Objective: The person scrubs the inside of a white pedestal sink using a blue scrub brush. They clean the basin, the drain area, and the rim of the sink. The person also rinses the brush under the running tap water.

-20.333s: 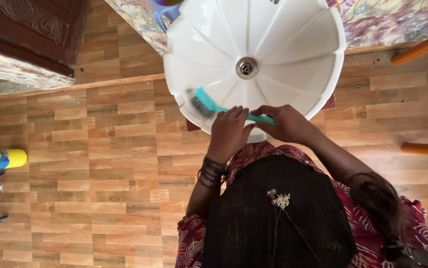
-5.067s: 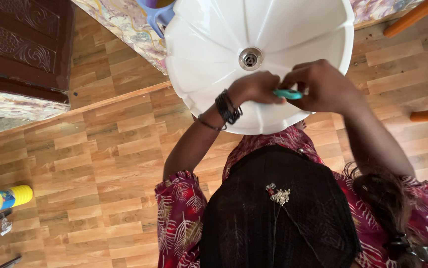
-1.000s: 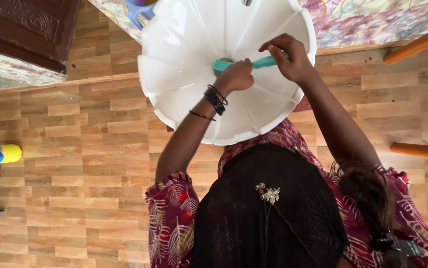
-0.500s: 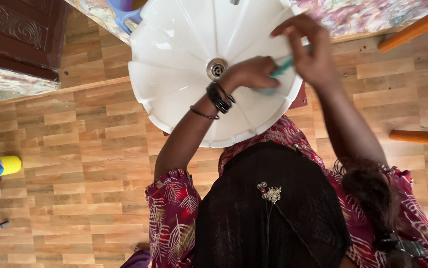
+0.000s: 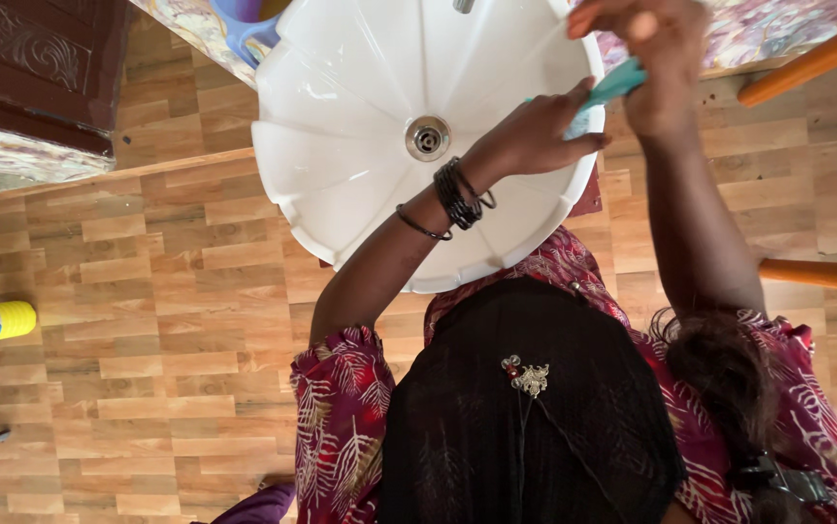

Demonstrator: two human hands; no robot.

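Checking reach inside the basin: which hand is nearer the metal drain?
Left. The left hand lies in the sink just right of the drain; the right hand is farther, at the rim, gripping the teal brush.

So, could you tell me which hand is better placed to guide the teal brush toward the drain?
Probably the left hand: it lies inside the white basin, on the teal brush and nearer the drain. The right hand grips the handle up at the rim.
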